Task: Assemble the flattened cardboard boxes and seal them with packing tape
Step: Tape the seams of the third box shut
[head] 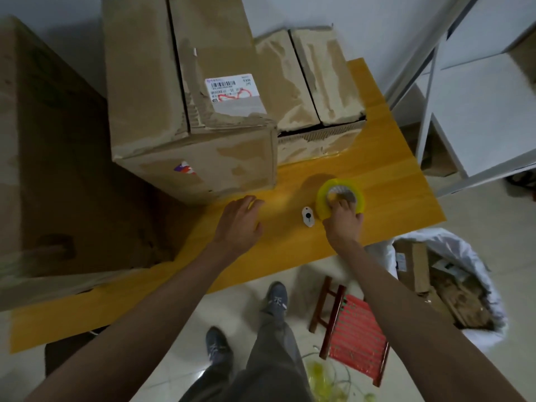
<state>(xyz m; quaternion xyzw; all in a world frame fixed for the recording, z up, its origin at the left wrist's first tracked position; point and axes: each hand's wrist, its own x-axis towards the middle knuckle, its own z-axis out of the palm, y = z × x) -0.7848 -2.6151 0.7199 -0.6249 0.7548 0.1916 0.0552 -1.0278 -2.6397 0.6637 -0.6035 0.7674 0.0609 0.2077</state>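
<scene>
Looking down at your setup, your right hand (343,217) has its fingers hooked into the core of the yellow tape roll (340,195), thumb on the outer rim, so that's a proper grip on it. The roll sits on the yellow table (406,181), tilted up a bit on its edge, at about 3 o'clock from the middle of the tabletop.

Your left hand (239,223) is flat and relaxed, fingers spread, resting on the table and holding nothing. It's at roughly 9 o'clock from the roll, its fingertips just beside the front wall of the big cardboard box (185,111).

Between your hands, just beside the roll at its 8 o'clock, there's a small white gadget (308,217) with a black dot on it. Can't tell what it is.

That big box has a shipping label (232,87) on top and its centre seam looks open. A smaller box (313,91) sits touching it at its 3 o'clock, with scruffy, torn flaps. Another large box (58,169) fills the table's 9 o'clock end.

On the floor at 5 o'clock from the table you've got a red stool (355,335), and a white bag (452,288) stuffed with cardboard scraps at 4 o'clock.
</scene>
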